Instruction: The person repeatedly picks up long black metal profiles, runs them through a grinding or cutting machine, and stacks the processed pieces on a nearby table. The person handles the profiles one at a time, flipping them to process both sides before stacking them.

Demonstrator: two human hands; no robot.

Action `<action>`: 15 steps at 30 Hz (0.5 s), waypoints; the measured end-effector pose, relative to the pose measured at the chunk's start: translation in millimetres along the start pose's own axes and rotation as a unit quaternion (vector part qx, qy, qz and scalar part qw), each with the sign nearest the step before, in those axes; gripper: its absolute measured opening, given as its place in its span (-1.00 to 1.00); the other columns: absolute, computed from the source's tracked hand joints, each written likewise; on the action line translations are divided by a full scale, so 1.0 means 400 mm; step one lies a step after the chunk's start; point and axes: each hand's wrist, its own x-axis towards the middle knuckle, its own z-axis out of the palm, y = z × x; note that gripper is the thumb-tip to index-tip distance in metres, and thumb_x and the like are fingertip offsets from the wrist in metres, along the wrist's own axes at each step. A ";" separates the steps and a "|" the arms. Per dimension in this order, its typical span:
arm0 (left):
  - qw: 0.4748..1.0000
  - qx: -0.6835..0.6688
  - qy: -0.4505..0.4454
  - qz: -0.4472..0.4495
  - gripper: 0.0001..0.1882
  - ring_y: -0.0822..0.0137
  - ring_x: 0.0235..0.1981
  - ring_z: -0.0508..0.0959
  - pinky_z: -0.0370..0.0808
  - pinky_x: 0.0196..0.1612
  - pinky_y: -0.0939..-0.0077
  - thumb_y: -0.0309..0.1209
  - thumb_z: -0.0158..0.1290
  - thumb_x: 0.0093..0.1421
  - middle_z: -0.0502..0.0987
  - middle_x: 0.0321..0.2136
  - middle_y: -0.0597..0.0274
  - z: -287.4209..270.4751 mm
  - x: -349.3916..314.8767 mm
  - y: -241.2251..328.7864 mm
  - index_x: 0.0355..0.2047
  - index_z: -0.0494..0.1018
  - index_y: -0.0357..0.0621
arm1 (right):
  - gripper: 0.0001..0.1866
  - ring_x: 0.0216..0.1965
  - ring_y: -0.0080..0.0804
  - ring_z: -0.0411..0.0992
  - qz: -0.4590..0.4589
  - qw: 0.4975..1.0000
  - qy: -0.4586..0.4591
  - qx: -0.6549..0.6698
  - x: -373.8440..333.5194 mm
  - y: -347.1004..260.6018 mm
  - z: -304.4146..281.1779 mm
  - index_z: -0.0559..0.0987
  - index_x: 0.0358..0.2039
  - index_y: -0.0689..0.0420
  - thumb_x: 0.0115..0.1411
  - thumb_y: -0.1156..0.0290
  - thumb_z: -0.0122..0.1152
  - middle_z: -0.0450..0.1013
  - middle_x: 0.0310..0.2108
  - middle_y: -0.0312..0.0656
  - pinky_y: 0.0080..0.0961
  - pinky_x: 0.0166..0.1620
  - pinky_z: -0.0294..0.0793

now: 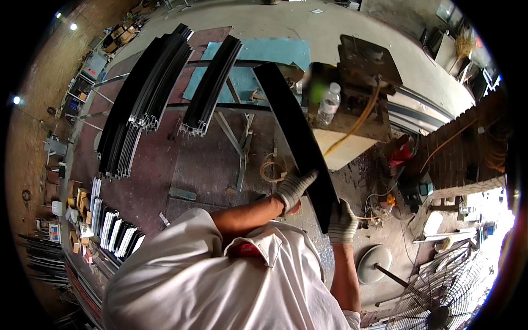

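A long, flat black bar, seemingly a metal profile [291, 129], slants in front of me, its near end by my body and its far end up and to the left. My left hand [296, 190], in a striped pale glove, is closed on its left edge. Gloved the same way, my right hand [343, 221] grips the right edge close to the near end. Left of the bar, a short row of black profiles [213, 82] rests across a metal rack. Farther left lies a bigger stack of black profiles [148, 82], cut ends toward me.
A machine [369, 63] on a bench stands right of the bar, with a clear plastic bottle [329, 103] and a yellow hose [357, 122] beside it. A caged fan [440, 308] stands at lower right. White profiles [116, 234] and boxes line the lower left.
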 end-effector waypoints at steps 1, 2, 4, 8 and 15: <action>0.999 0.047 -0.003 0.005 -0.59 0.46 -0.29 0.52 0.47 -0.21 0.56 -0.18 0.15 0.21 0.53 -0.26 0.31 -0.064 0.054 0.003 -0.02 0.42 -0.15 | -0.74 -0.39 0.08 0.50 -0.008 1.000 0.010 0.019 0.031 -0.045 0.039 0.55 -0.17 0.10 0.26 0.23 0.04 0.51 -0.42 0.06 -0.18 -0.33 0.48; 0.993 0.088 0.018 0.080 -0.58 0.39 -0.24 0.53 0.46 -0.17 0.53 -0.20 0.14 0.21 0.54 -0.23 0.27 -0.088 0.070 0.047 -0.01 0.41 -0.19 | -0.80 -0.40 0.00 0.51 0.011 1.000 -0.008 0.018 0.058 -0.094 0.064 0.53 -0.19 0.15 0.26 0.33 0.06 0.51 -0.42 0.08 -0.27 -0.29 0.47; 0.970 0.171 0.087 0.153 -0.42 0.26 -0.21 0.55 0.45 -0.12 0.37 -0.04 0.20 0.11 0.57 -0.23 0.12 -0.151 0.105 0.150 -0.07 0.41 -0.30 | -0.79 -0.39 0.00 0.48 0.032 0.997 -0.036 0.053 0.116 -0.175 0.138 0.50 -0.20 0.16 0.27 0.32 0.02 0.47 -0.42 0.08 -0.25 -0.27 0.45; 0.951 0.152 0.102 0.250 -0.43 0.20 -0.17 0.54 0.46 -0.11 0.34 -0.08 0.21 0.10 0.56 -0.22 0.03 -0.300 0.199 0.328 -0.09 0.39 -0.32 | -0.77 -0.36 -0.16 0.42 -0.092 0.990 -0.089 0.054 0.211 -0.257 0.332 0.46 -0.15 0.20 0.29 0.34 -0.03 0.43 -0.35 -0.06 -0.34 -0.18 0.46; 0.913 0.271 0.143 0.270 -0.57 0.34 -0.37 0.38 0.39 -0.24 0.41 -0.16 0.26 0.03 0.42 -0.43 0.26 -0.703 0.449 0.541 -0.29 0.38 -0.21 | -0.69 -0.24 -0.31 0.47 -0.015 0.980 -0.112 0.166 0.230 -0.283 0.425 0.48 -0.01 0.19 0.25 0.42 0.07 0.48 -0.18 -0.07 -0.43 -0.11 0.45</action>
